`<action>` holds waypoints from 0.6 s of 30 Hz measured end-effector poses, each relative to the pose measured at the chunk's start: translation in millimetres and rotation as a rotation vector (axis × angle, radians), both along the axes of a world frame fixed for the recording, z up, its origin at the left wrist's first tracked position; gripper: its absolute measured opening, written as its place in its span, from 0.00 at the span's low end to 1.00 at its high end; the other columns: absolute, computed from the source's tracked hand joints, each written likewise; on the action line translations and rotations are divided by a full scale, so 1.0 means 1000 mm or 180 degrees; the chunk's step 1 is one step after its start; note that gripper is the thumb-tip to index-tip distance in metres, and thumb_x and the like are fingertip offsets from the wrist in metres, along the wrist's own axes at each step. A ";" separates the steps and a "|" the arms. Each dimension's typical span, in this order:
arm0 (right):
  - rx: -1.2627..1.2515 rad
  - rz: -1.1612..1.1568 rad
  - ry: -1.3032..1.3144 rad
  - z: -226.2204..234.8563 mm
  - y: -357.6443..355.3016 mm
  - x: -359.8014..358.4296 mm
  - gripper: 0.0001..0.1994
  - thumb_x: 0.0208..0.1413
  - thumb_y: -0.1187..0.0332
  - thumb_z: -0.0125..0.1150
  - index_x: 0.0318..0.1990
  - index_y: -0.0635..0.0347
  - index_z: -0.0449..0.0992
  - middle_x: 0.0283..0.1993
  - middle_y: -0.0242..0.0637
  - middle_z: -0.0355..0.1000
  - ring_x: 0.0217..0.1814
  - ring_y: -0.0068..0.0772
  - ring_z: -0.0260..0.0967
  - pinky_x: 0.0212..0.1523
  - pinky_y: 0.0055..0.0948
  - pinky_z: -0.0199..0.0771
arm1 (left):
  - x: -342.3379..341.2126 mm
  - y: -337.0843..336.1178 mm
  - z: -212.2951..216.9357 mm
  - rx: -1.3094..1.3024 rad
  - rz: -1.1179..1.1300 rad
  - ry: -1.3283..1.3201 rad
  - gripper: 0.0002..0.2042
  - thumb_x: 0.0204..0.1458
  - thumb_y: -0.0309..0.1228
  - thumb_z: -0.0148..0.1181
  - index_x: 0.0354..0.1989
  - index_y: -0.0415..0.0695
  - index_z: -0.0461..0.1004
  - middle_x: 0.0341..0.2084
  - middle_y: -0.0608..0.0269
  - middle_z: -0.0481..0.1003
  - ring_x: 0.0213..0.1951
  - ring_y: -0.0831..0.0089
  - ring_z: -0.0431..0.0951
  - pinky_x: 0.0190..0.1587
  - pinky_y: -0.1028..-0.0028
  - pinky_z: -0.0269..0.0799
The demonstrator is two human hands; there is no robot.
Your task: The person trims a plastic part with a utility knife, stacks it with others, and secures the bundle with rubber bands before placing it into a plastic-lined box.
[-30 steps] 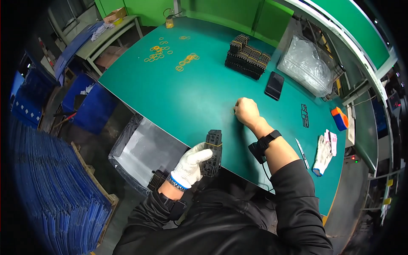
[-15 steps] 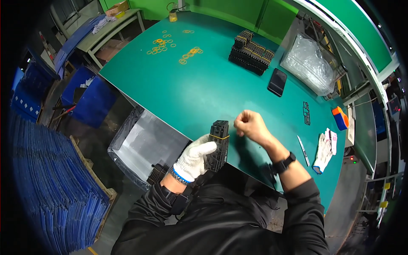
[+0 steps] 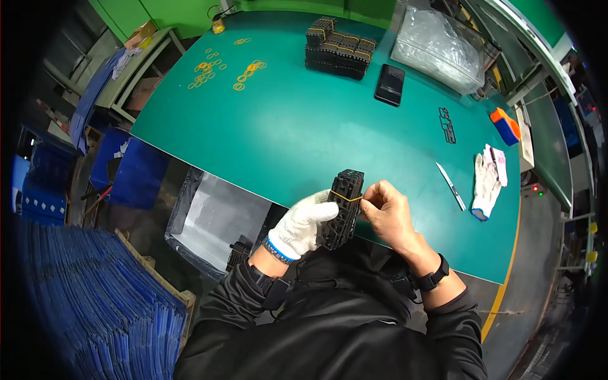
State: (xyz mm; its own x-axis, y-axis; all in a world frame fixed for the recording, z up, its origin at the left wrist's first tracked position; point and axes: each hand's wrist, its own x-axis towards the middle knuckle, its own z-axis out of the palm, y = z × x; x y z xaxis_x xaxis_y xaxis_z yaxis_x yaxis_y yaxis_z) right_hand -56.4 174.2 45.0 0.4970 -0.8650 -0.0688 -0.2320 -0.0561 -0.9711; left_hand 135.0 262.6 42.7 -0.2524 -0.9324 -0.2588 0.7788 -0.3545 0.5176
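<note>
Holding black stack (image 3: 342, 208), yellow band (image 3: 345, 197) around.

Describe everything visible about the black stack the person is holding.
The black stack looks like several flat, ribbed plastic pieces pressed together into a block. It is held roughly upright, tilted a little, above the near edge of the green table. A yellow rubber band crosses its upper part. The gloved left hand grips it from the left side; the bare right hand pinches the band at the right edge.
</note>
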 end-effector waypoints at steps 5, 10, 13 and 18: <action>0.0122 -0.0043 -0.0069 0.002 0.006 -0.015 0.04 0.60 0.79 0.62 0.36 0.64 0.72 0.28 0.31 0.75 0.30 0.17 0.74 0.29 0.23 0.76 | -0.010 0.001 -0.005 -0.0036 -0.0054 0.0303 0.24 0.57 0.34 0.64 0.61 0.38 0.70 0.46 0.58 0.79 0.46 0.67 0.82 0.49 0.67 0.80; -0.1149 0.0220 0.0469 -0.010 0.007 -0.031 0.03 0.59 0.78 0.61 0.35 0.63 0.73 0.28 0.31 0.75 0.30 0.21 0.73 0.33 0.27 0.76 | -0.019 0.006 -0.012 -0.0045 0.0022 0.0450 0.28 0.56 0.36 0.66 0.63 0.37 0.68 0.51 0.50 0.77 0.47 0.54 0.82 0.50 0.58 0.81; -0.0676 0.0244 0.0219 -0.014 0.000 -0.046 0.02 0.58 0.77 0.59 0.33 0.62 0.73 0.28 0.31 0.73 0.31 0.25 0.72 0.35 0.30 0.76 | -0.024 0.005 -0.009 -0.0051 0.0037 0.0423 0.28 0.55 0.37 0.66 0.62 0.37 0.68 0.53 0.48 0.77 0.48 0.51 0.82 0.51 0.55 0.81; 0.2314 0.0091 -0.2498 0.005 0.002 -0.053 0.03 0.55 0.75 0.55 0.33 0.61 0.76 0.29 0.33 0.70 0.35 0.35 0.71 0.39 0.32 0.74 | -0.030 0.006 -0.019 0.0040 -0.0110 0.0425 0.29 0.55 0.37 0.67 0.62 0.36 0.68 0.53 0.46 0.77 0.49 0.50 0.82 0.51 0.52 0.81</action>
State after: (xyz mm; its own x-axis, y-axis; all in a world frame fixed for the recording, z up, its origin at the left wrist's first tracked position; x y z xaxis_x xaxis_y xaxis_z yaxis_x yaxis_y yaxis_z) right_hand -109.0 176.6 49.8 0.6459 -0.7324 -0.2154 0.4642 0.6008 -0.6508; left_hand 105.1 268.9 23.8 -0.3172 -0.9195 -0.2323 0.8276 -0.3880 0.4056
